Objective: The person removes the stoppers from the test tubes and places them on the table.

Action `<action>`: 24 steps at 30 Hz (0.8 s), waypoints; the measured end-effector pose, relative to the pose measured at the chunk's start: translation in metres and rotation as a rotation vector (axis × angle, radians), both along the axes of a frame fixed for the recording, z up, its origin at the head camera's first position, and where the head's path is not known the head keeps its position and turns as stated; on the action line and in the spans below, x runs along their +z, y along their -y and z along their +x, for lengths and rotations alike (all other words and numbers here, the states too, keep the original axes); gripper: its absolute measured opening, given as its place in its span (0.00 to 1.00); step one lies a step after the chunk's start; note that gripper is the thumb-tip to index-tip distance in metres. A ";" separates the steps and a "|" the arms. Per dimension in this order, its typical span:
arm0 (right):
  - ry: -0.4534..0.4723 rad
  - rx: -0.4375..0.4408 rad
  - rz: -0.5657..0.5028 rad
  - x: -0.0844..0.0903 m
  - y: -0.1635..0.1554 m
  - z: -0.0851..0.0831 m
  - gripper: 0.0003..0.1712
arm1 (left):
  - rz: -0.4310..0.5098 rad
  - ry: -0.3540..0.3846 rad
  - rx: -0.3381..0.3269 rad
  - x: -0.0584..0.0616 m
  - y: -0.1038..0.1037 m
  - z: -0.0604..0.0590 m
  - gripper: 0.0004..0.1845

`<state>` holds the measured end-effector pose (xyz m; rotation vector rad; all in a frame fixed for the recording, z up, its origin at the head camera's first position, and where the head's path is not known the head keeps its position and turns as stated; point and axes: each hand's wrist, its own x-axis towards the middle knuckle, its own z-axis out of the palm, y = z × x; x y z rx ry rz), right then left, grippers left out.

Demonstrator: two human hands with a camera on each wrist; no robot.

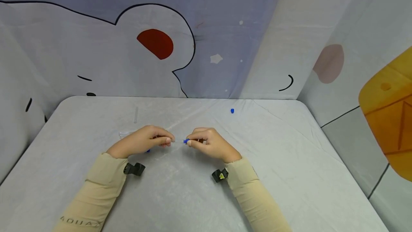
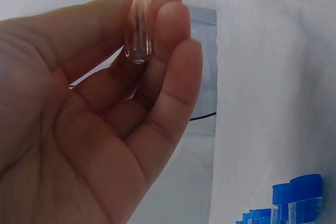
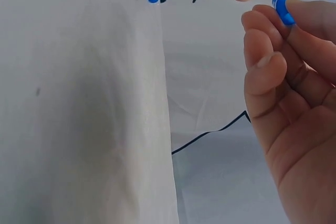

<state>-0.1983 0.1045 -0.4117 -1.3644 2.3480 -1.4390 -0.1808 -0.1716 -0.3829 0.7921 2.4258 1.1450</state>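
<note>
Left hand pinches a clear tube between thumb and fingertips, rounded closed end toward the palm in the left wrist view. The tube is colourless and see-through; its open end points at 3 o'clock toward the other hand.

Right hand pinches a small blue cap between thumb and forefinger. In the right wrist view the cap sits at the tube's mouth; whether fully seated, cannot tell.

Both hands meet at table centre, low over the grey table cover.

Writing: the left sleeve carries pale lettering near the elbow, too faint to read surely.

Outward: a cluster of blue-capped tubes lies just beside the left hand. A bare tube lies at 11 o'clock of the left hand; a loose blue cap at 1 o'clock of the right hand, well apart.
</note>
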 end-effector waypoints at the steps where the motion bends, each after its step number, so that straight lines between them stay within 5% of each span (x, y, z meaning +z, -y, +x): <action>1: -0.012 -0.007 0.002 0.000 0.000 0.000 0.08 | -0.001 0.000 0.005 0.000 0.000 0.000 0.15; 12: -0.064 -0.120 0.025 0.001 0.003 0.003 0.07 | 0.002 -0.019 0.042 -0.001 0.001 0.002 0.13; 24: 0.086 -0.237 -0.070 0.002 0.009 0.004 0.04 | 0.000 -0.034 0.064 -0.002 0.003 -0.001 0.14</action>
